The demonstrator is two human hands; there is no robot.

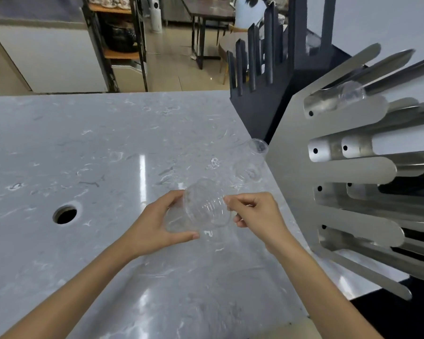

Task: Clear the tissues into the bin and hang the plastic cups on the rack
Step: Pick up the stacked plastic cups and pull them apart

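Both my hands hold clear plastic cups (203, 206) just above the grey marble counter (108, 148); they look like a nested pair, though I cannot tell for sure. My left hand (162, 221) grips the left side and my right hand (255, 214) pinches the right rim. Another clear cup (251, 160) lies on its side on the counter beyond them, close to the rack. The metal rack (353, 172) with long silver pegs stands at the right. One clear cup (351, 92) hangs on an upper peg. No tissues are in view.
A round hole (65, 214) is cut into the counter at the left. A dark pegged rack (262, 77) stands behind the silver one. Beyond the counter are shelves, a table and a seated person (249, 11).
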